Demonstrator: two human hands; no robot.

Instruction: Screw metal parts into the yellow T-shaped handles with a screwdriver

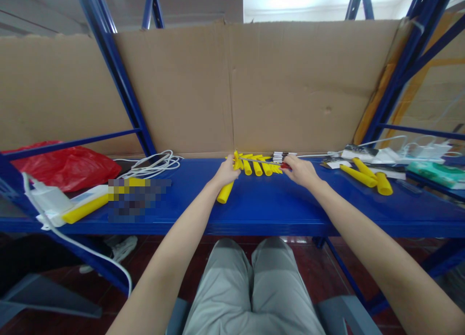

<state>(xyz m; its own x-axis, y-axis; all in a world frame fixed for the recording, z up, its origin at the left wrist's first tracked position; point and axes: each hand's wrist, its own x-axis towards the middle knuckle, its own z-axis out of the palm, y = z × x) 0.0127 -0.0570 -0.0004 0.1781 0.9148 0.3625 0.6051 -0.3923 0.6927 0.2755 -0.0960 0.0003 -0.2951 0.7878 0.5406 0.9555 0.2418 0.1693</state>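
single head-worn view, looking forward and slightly down, hands at middle distance

"What's hidden from you?"

"The left hand (228,171) covers the upper part of the yellow conical tube (225,193) for me, and the right hand (300,170) part of the thin tool's red grip (285,166). Pixelation masks whatever lies on the blue metal bench (269,199) at left."

"And the edges?"

"My view crops the green plastic packet (432,174)."

Blue shelf (269,204) bearing yellow tubes (257,168); white cables (156,164).
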